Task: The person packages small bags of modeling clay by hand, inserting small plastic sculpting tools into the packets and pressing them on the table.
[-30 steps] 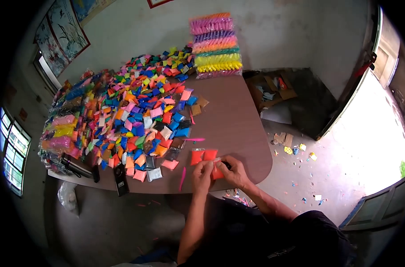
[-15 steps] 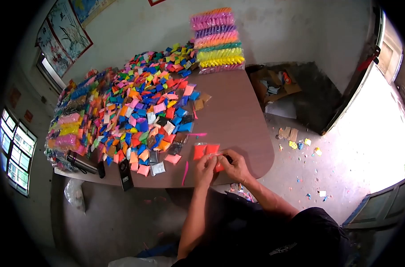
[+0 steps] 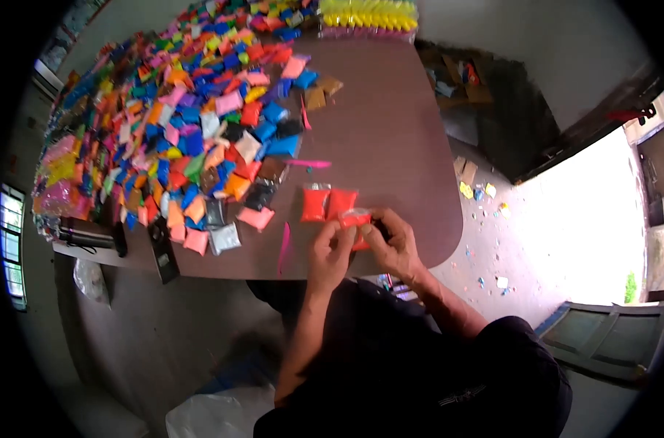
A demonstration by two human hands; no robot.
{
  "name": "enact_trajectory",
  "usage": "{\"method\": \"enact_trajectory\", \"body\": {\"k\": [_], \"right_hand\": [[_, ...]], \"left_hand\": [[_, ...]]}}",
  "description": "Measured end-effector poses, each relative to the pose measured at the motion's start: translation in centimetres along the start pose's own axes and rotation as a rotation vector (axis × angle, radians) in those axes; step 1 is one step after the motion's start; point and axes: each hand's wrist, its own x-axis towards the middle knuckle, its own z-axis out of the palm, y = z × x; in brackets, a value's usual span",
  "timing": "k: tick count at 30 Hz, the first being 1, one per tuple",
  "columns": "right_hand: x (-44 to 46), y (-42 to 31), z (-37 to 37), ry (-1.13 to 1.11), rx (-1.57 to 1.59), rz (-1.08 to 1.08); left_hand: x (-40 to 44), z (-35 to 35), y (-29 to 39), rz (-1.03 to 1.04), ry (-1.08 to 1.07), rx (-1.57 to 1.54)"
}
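Observation:
My left hand [image 3: 329, 257] and my right hand [image 3: 394, 247] are close together near the table's front edge. Both pinch a small red packet [image 3: 355, 217] with a clear plastic edge. More red shows below it between my fingers, partly hidden. Just beyond my hands, a red packet [image 3: 315, 204] lies flat on the brown table [image 3: 376, 131], with a second red packet [image 3: 342, 200] beside it. To the left of my left hand lies a thin pink strip [image 3: 284, 248]. Another pink strip [image 3: 308, 163] is farther back.
A large heap of colourful packets [image 3: 193, 117] covers the table's left side. A dark cylinder [image 3: 91, 235] and a black flat object [image 3: 162, 252] lie near the front left edge. Bundled yellow packs [image 3: 368, 14] stand at the back. An open cardboard box [image 3: 478, 91] is on the floor.
The view has tilted down and shifted, so the table sits higher in the picture. The red packet between my fingers has been raised and shows more plainly.

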Motion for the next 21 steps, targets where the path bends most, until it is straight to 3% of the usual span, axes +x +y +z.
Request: {"method": "enact_trajectory", "body": {"k": [2, 7, 15, 21], "right_hand": [[-0.1, -0.3, -0.2, -0.022, 0.075, 0.044], [0.1, 1.1, -0.4, 0.033, 0.243, 0.054], [0.2, 0.1, -0.2, -0.038, 0.191, 0.077], [0.3, 0.2, -0.8, -0.018, 0.243, 0.144]], "left_hand": [[0.1, 0.1, -0.5, 0.063, -0.015, 0.030], [0.6, 0.0, 1.3, -0.032, -0.136, 0.039], [0.4, 0.0, -0.5, 0.011, -0.040, 0.024], [0.6, 0.1, 0.9, -0.064, -0.136, 0.118]]}}
